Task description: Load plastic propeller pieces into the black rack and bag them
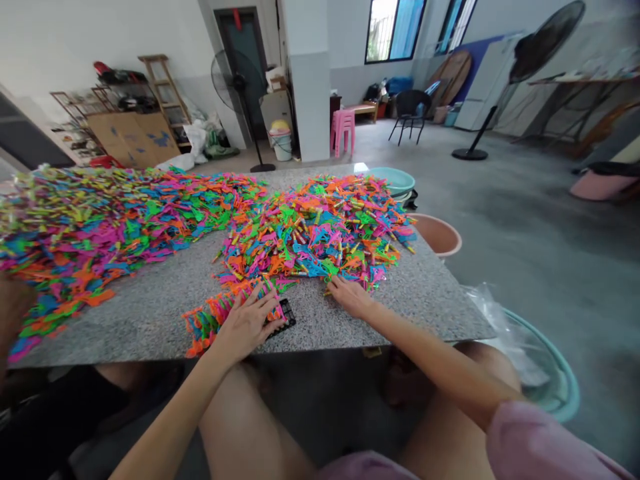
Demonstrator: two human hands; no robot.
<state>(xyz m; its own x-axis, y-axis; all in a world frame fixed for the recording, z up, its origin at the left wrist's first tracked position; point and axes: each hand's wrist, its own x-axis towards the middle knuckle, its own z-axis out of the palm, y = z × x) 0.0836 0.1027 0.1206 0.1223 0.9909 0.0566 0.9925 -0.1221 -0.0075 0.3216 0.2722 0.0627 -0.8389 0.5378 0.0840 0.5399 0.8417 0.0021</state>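
My left hand [250, 323] lies over a row of small bright plastic pieces [213, 317], its fingers stretched out and somewhat apart. Those pieces stand upright, close together, in a black slotted tray [287, 313], whose right end shows beyond my thumb. At the near edge of a large mixed pile [320, 230] is my right hand [351, 297], with fingers bent together around a green plastic piece [330, 269]. The pile's pieces are orange, green, blue and pink, some with shiny striped tubes. Their exact kind is too small to tell.
A second heap [125, 213] covers the left of the stone-topped table [400, 313]. At far left is another person's blurred hand [15, 300]. Basins, including a brown one [437, 233], and a turquoise tub [565, 380] stand along the right side. A standing fan [240, 83] is behind.
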